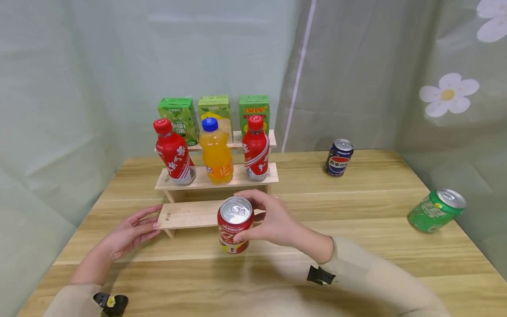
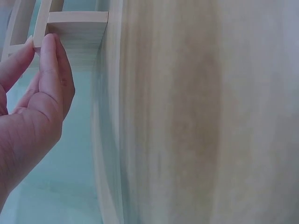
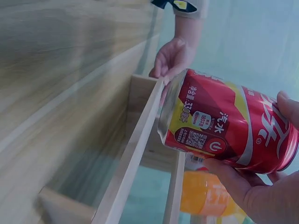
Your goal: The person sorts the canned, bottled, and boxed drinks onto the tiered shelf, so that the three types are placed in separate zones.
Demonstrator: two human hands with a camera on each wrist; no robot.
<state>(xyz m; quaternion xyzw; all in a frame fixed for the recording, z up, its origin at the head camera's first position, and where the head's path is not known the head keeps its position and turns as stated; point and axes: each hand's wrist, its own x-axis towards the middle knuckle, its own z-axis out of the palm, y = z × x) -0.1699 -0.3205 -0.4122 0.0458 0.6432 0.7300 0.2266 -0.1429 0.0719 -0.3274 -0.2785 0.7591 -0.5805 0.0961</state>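
My right hand (image 1: 273, 218) grips a red soda can (image 3: 229, 123) round its side, thumb across the front. In the head view the can is upright, its silver lid up, over the front edge of the lowest step of a wooden tiered shelf (image 1: 192, 213). In the right wrist view the can's base is above the board, apparently not resting on it. My left hand (image 1: 132, 231) is at the left end of that step. Its thumb and fingers pinch the board's end, as the left wrist view shows (image 2: 44, 79).
The middle tier holds two red bottles (image 1: 174, 152) (image 1: 256, 147) and an orange soda bottle (image 1: 215, 149). Green drink cartons (image 1: 180, 119) line the top tier. To the right stand a dark blue can (image 1: 338, 158) and a tilted green can (image 1: 435, 211). A curtain (image 1: 222, 53) hangs behind.
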